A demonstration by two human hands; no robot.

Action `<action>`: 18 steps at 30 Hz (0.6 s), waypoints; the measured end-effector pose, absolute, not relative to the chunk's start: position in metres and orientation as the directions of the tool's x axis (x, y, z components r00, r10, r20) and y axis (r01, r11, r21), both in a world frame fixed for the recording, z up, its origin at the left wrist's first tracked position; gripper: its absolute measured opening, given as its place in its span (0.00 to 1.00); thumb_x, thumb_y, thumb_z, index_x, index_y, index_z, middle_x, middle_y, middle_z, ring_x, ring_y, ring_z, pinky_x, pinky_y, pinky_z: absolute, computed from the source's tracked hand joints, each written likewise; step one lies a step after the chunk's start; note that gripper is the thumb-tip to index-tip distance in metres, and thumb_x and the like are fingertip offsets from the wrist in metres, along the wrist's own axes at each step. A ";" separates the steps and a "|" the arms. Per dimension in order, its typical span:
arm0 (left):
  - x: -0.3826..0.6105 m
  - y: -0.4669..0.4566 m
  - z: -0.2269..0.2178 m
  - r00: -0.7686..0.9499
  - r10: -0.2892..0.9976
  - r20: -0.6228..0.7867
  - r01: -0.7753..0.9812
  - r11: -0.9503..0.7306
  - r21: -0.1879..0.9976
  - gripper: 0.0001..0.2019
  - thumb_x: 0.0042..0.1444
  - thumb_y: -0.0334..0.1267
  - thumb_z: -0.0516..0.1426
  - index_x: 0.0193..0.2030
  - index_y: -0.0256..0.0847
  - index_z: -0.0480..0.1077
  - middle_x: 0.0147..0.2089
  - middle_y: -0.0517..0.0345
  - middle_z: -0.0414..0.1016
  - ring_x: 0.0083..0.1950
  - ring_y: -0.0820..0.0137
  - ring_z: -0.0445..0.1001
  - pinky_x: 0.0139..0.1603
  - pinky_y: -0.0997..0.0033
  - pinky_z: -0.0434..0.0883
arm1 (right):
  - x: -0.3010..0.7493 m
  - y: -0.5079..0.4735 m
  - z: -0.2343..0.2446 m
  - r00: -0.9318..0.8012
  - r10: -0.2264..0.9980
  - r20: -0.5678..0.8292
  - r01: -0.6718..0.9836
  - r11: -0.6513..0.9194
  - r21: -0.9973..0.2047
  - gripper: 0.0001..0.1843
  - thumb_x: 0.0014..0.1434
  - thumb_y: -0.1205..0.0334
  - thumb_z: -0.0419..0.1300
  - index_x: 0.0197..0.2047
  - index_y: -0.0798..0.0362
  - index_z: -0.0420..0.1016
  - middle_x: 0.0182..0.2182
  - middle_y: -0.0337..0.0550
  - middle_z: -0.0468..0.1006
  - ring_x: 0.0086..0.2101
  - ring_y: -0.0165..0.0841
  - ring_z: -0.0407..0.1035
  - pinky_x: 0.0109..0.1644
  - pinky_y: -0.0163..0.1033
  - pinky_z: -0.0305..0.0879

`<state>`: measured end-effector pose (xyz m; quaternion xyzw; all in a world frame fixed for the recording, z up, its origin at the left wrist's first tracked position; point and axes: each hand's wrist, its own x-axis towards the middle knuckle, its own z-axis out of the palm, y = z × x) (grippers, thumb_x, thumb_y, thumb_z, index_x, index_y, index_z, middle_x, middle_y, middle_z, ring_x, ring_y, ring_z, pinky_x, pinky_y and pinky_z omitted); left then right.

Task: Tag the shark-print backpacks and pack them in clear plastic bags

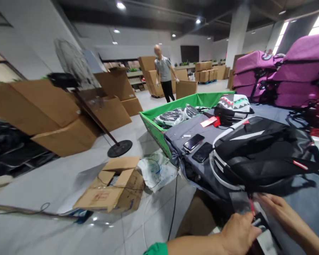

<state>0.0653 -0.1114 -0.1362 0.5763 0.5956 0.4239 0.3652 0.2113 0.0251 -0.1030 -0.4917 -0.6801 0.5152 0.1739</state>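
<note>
My left hand (pixel 238 230), below a green sleeve cuff, is closed at the table's near edge, with a thin red strip and a small dark piece with pale marks (pixel 259 221) at its fingers. What it grips is partly hidden. Just to the right, my right hand (pixel 276 206) reaches in with bent fingers pressed by the same red strip; its fingertips are blurred. Clear plastic film (pixel 238 202) shows beside the fingers. Directly beyond both hands lies a black backpack with white trim (pixel 255 152) on the grey-covered table.
Two phones (pixel 194 142) and a zigzag-patterned bag (pixel 233 103) lie on the table. Behind is a green-walled bin (pixel 155 136) with plastic-wrapped goods. Purple bags (pixel 303 71) are stacked right. An open carton (pixel 106 191) and a standing fan (pixel 95 120) occupy the floor. A person (pixel 164 72) stands beyond.
</note>
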 end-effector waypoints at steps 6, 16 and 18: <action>0.071 -0.109 -0.134 0.118 0.982 0.149 0.808 -0.182 0.560 0.15 0.61 0.39 0.61 0.49 0.30 0.75 0.33 0.39 0.80 0.33 0.51 0.80 0.34 0.61 0.74 | 0.186 0.004 -0.079 -0.387 0.899 -0.204 0.517 0.028 -0.855 0.34 0.42 0.26 0.59 0.24 0.52 0.74 0.23 0.43 0.75 0.27 0.38 0.68 0.32 0.39 0.67; 0.049 -0.104 -0.143 -0.567 0.824 0.011 -0.031 -0.035 0.999 0.27 0.49 0.41 0.65 0.56 0.39 0.68 0.56 0.45 0.73 0.57 0.58 0.73 0.60 0.60 0.70 | 0.178 -0.002 -0.090 -0.269 0.962 -0.045 0.601 0.131 -0.788 0.28 0.38 0.36 0.54 0.28 0.52 0.76 0.20 0.44 0.76 0.25 0.42 0.71 0.30 0.42 0.65; 0.052 -0.091 -0.140 -0.513 0.850 -0.118 -0.298 -0.047 0.953 0.28 0.45 0.39 0.67 0.54 0.38 0.69 0.54 0.45 0.77 0.56 0.59 0.75 0.60 0.61 0.69 | 0.178 0.000 -0.089 -0.278 0.959 -0.050 0.594 0.132 -0.793 0.28 0.38 0.36 0.54 0.28 0.53 0.76 0.21 0.45 0.77 0.26 0.42 0.72 0.30 0.42 0.66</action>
